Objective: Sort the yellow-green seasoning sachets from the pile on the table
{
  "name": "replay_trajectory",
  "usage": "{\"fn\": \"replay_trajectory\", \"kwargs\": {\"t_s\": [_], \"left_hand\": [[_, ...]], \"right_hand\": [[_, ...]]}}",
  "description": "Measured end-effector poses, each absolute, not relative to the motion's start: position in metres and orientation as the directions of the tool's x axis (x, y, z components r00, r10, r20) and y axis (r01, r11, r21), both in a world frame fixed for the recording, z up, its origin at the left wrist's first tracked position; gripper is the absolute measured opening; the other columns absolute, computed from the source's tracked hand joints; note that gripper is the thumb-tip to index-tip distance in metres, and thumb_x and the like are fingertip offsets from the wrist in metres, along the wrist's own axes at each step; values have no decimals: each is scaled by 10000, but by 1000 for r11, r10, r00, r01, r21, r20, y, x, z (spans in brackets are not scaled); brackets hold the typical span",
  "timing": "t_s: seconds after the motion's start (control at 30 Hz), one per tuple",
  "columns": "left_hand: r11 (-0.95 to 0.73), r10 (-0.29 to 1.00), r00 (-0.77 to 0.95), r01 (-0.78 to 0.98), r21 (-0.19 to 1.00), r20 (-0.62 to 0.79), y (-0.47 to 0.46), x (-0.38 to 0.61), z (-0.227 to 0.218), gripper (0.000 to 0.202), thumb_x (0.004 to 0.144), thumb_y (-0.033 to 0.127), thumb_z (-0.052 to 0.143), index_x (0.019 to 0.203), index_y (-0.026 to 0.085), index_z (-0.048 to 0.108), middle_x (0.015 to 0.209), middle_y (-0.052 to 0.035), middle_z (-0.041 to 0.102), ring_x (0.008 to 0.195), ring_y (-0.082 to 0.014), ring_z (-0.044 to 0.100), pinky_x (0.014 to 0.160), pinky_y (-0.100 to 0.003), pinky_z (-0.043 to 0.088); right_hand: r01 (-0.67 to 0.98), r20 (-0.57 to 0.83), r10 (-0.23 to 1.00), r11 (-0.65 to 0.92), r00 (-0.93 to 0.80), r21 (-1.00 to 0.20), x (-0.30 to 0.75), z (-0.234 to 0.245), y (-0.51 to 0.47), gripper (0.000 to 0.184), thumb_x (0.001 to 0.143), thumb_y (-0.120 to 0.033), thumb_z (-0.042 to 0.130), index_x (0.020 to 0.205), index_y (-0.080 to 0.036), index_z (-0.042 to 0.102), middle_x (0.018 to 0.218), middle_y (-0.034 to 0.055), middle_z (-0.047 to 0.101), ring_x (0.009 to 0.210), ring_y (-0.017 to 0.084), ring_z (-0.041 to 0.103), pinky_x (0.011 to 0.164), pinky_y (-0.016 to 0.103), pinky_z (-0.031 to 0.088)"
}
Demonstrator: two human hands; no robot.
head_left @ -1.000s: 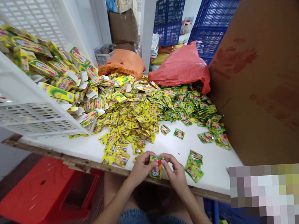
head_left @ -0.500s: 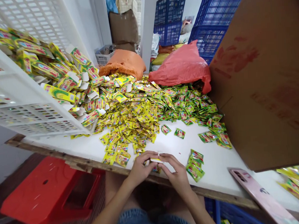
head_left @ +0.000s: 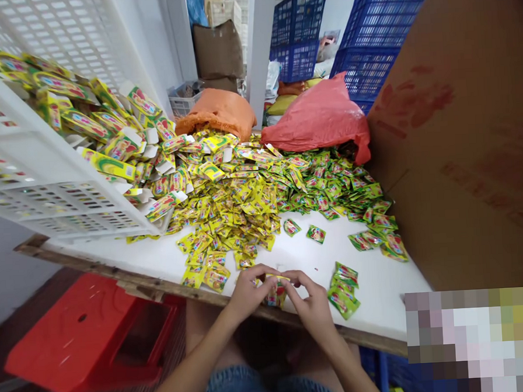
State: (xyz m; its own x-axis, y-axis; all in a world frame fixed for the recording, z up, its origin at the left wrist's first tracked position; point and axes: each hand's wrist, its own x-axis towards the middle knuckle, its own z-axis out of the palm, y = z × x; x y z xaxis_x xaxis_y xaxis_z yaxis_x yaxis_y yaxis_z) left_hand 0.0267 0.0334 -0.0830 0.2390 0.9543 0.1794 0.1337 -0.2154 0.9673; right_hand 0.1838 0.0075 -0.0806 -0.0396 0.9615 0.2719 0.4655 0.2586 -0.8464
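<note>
At the near edge of the white table (head_left: 291, 256) both my hands pinch one small yellow carton (head_left: 276, 292) printed in red and green. My left hand (head_left: 249, 293) closes on its left end and my right hand (head_left: 308, 304) on its right end, fingers curled over the top. Just right of my right hand lies a small stack of green sachets (head_left: 343, 291). A few yellow sachets (head_left: 206, 275) lie just left of my left hand.
A big heap of yellow sachets (head_left: 231, 203) and green sachets (head_left: 331, 186) covers the table's middle. A tipped white crate (head_left: 46, 184) spills flat cartons at left. A brown cardboard box (head_left: 461, 150) stands at right, red and orange sacks behind, a red stool (head_left: 84, 334) below left.
My hands have stayed at the table's edge, turning the small carton between the fingers; its printed face shows again after its white flap was up. The view shifted slightly.
</note>
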Motion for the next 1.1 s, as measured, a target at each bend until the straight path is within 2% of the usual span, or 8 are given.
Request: {"fn": "replay_trajectory", "kwargs": {"t_s": [0.23, 0.43, 0.6, 0.77, 0.93, 1.03, 1.1], "left_hand": [[-110, 951, 291, -5, 994, 107, 55, 25, -94, 223, 760, 284, 579, 894, 151, 696, 866, -76, 709, 824, -197, 630, 770, -283, 465], [-29, 960, 280, 30, 999, 20, 59, 26, -88, 208, 742, 294, 592, 811, 134, 707, 785, -69, 714, 762, -197, 637, 715, -276, 480], [-20, 963, 270, 73, 997, -1, 59, 28, -84, 210, 742, 294, 589, 811, 137, 710, 772, -62, 716, 741, -193, 638, 687, -266, 481], [-131, 960, 269, 161, 978, 84, 57, 25, -86, 234, 781, 295, 551, 900, 164, 704, 837, -63, 714, 772, -186, 635, 723, -270, 470], [-242, 930, 335, 241, 940, 153, 52, 18, -88, 249, 808, 303, 525, 985, 216, 677, 902, -54, 698, 840, -176, 615, 807, -283, 446], [-235, 919, 367, 220, 947, 142, 43, 18, -88, 262, 799, 312, 540, 1011, 222, 665, 940, -58, 687, 872, -180, 608, 833, -294, 442], [-196, 920, 371, 164, 967, 123, 37, 17, -86, 337, 787, 307, 559, 1109, 218, 605, 988, -68, 672, 880, -182, 611, 815, -294, 460]], "right_hand": [[316, 208, 978, 190, 23, -929, 183, -94, 24, 216, 814, -357, 514, 868, -180, 625, 841, 52, 665, 776, 186, 592, 737, 306, 452], [224, 111, 994, 109, -5, -968, 185, -94, 35, 252, 776, -409, 555, 782, -169, 632, 716, 41, 650, 673, 175, 577, 645, 290, 454], [189, 71, 997, 73, -18, -979, 185, -93, 38, 267, 753, -434, 582, 760, -172, 631, 695, 27, 646, 666, 170, 581, 636, 280, 452], [214, 103, 994, 107, -31, -971, 186, -94, 35, 240, 783, -406, 554, 775, -176, 622, 734, 37, 653, 709, 181, 592, 686, 299, 463], [270, 132, 991, 136, -33, -953, 182, -98, 27, 241, 795, -385, 541, 882, -181, 636, 857, 64, 665, 821, 204, 594, 748, 322, 468], [278, 143, 988, 154, -61, -948, 183, -96, 21, 244, 794, -380, 543, 909, -187, 640, 862, 64, 668, 810, 205, 604, 750, 330, 477], [320, 167, 983, 181, -70, -930, 193, -88, 13, 230, 786, -390, 552, 870, -201, 651, 846, 61, 668, 801, 212, 607, 730, 326, 484]]}}
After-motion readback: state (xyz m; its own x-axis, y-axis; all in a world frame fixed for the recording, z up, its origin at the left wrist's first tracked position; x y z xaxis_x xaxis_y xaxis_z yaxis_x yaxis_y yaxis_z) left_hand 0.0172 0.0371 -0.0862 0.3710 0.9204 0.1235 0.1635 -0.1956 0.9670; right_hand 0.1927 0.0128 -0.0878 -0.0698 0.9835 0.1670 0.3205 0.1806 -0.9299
